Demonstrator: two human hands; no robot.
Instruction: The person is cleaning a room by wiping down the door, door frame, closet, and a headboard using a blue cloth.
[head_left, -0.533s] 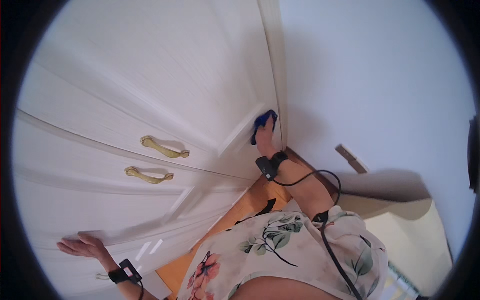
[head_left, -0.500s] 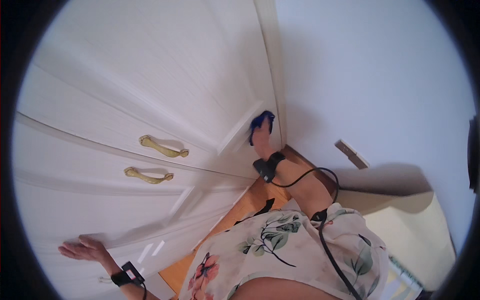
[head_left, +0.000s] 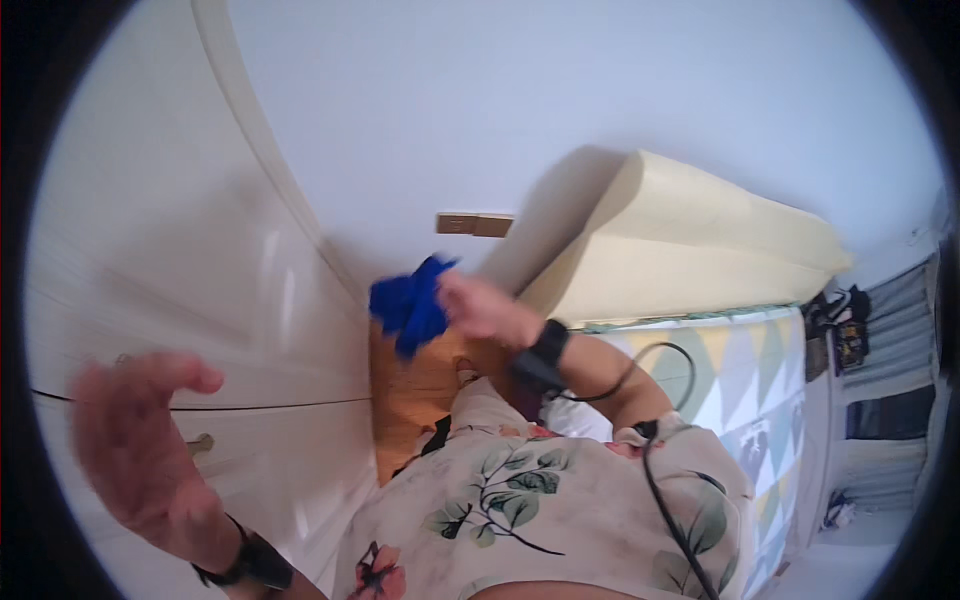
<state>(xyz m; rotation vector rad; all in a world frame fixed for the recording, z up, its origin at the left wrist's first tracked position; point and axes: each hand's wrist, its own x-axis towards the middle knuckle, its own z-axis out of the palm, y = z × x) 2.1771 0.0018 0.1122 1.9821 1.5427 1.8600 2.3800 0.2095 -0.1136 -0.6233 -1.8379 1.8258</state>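
A crumpled blue cloth (head_left: 410,305) hangs from my right hand (head_left: 482,308), whose fingers pinch its edge in front of the pale wall. It is held clear of the cabinet, above the wooden floor. At the lower left my left hand (head_left: 150,445) is raised, blurred by motion, with the thumb apart from the fingers and nothing in it. Behind that hand stands the white cabinet (head_left: 270,440), one of its handles (head_left: 200,443) partly showing beside my wrist.
A cream padded headboard (head_left: 680,235) leans by the wall at the right. Next to it lies a bed with a patterned cover (head_left: 740,400). A brown wall socket plate (head_left: 475,224) sits above my right hand. Curtains (head_left: 890,370) hang at the far right.
My view has turned right, toward the bed. My right hand has come off the cabinet door with the blue cloth. My left hand has lifted away from the lower cabinet front.
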